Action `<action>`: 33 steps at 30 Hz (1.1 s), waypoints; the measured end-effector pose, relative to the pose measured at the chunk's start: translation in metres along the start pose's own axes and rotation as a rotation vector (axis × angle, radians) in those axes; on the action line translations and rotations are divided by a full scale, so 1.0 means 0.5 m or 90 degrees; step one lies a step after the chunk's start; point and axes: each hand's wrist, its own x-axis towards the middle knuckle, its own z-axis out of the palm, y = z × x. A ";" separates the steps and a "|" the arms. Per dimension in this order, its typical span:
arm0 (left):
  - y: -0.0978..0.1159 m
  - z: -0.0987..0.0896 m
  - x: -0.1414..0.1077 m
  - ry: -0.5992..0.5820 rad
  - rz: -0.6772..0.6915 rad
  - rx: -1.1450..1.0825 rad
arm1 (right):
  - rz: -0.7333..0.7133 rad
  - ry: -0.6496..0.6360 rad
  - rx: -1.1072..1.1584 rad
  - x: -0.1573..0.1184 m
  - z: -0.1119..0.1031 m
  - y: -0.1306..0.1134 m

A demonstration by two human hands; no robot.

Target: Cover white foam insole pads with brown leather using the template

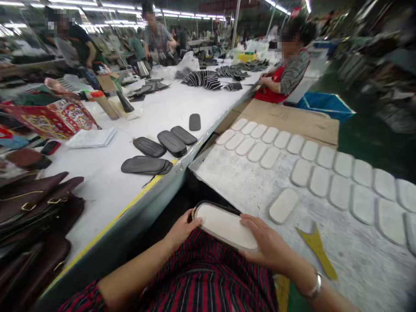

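Between my hands is a rounded oblong panel, white on its upper face with a dark rim. My left hand grips its left end, thumb on top and fingers underneath. Over the right end lies my right hand, its thumb and fingers closed about the edges. The panel is held above my lap, tilted slightly. A single white oval piece lies on the grey board just beyond my right hand. Near it rests a yellow forked tool.
Rows of white oval pieces cover the board. Dark oval pieces lie on the white table at left, beside brown leather bags. A co-worker sits beyond the cardboard, near a blue bin.
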 end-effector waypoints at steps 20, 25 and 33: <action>-0.013 -0.009 0.014 0.086 0.166 0.321 | 0.005 0.001 -0.088 0.019 -0.008 -0.040; 0.025 0.011 -0.013 0.023 0.673 0.608 | 0.007 0.012 -0.077 0.019 -0.007 -0.050; 0.047 0.113 -0.036 -0.258 0.588 0.813 | 0.111 0.075 0.513 -0.014 -0.019 -0.005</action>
